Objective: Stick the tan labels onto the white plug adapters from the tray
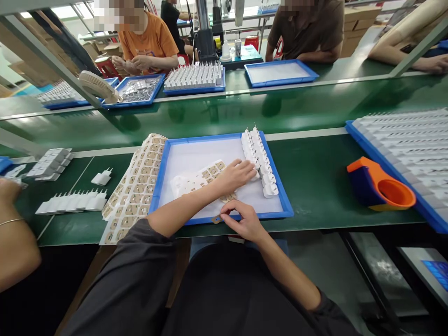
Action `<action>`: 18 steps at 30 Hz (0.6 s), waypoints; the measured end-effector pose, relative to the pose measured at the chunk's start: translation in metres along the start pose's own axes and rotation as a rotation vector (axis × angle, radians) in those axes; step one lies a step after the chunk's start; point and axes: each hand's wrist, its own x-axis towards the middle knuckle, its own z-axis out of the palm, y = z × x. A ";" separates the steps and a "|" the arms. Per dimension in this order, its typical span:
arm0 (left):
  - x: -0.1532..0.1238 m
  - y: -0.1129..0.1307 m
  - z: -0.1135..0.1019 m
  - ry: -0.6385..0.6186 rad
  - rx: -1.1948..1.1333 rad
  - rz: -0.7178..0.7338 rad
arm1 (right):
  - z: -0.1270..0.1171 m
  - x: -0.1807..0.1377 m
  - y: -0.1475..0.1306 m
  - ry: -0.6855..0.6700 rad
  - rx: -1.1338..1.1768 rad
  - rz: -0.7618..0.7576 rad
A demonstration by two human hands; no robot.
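Note:
My left hand point(239, 176) reaches across a blue-rimmed tray point(159, 182), fingers stretched out at the inner row of white plug housings point(265, 163). Its fingertips meet one housing; whether they grip it is hidden. Near the tray's front edge, my right hand point(247, 221) pinches a small tan adhesive piece point(217, 219) between thumb and forefinger. Under my left forearm lies a partly used sheet of tan stickers point(211, 172), with white backing around it. More sticker sheets point(140, 179) are stacked against the tray's left side.
White plug housings point(73, 202) stand in a row at left, with a single one point(102, 177) behind. A co-worker's arm point(17, 238) enters there. At right are an orange and blue tape dispenser point(381, 184) and a full tray point(406, 154). People sit across the green line.

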 end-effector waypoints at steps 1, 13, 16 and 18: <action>-0.008 -0.001 -0.003 0.019 -0.082 -0.088 | 0.000 0.000 0.000 0.009 0.023 0.006; -0.133 0.046 -0.029 0.520 -1.374 -0.834 | -0.002 0.014 -0.011 0.147 0.496 0.153; -0.146 0.059 -0.021 0.536 -1.413 -0.873 | 0.004 0.018 -0.018 0.111 0.531 0.188; -0.151 0.065 -0.019 0.565 -1.323 -0.872 | 0.009 0.019 -0.019 0.106 0.529 0.211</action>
